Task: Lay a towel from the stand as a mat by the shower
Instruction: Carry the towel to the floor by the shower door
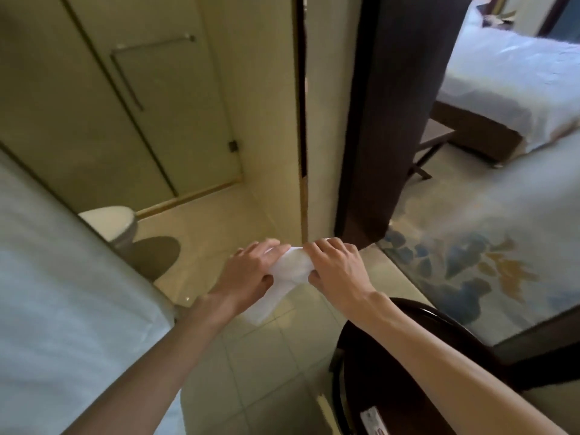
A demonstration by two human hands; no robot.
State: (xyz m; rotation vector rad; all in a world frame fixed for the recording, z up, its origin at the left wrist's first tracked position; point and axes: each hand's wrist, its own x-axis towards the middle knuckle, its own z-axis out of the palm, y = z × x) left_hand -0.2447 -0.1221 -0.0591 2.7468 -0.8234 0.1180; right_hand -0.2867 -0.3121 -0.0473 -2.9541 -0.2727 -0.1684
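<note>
A white towel [288, 271] hangs bunched between both my hands above the beige tiled floor, its lower end drooping toward the left. My left hand [251, 271] grips its left side and my right hand [339, 271] grips its right side, knuckles up. The glass shower door [163, 120] with its metal handle bar stands at the far end of the bathroom, behind a raised sill [188, 199]. A dark wooden stand [408, 356] is at the lower right, under my right forearm.
A white toilet [113, 224] sits at the left with a dark oval shadow beside it. A pale counter edge [62, 293] fills the lower left. A dark door frame [376, 136] opens right onto a carpeted bedroom with a bed [518, 89].
</note>
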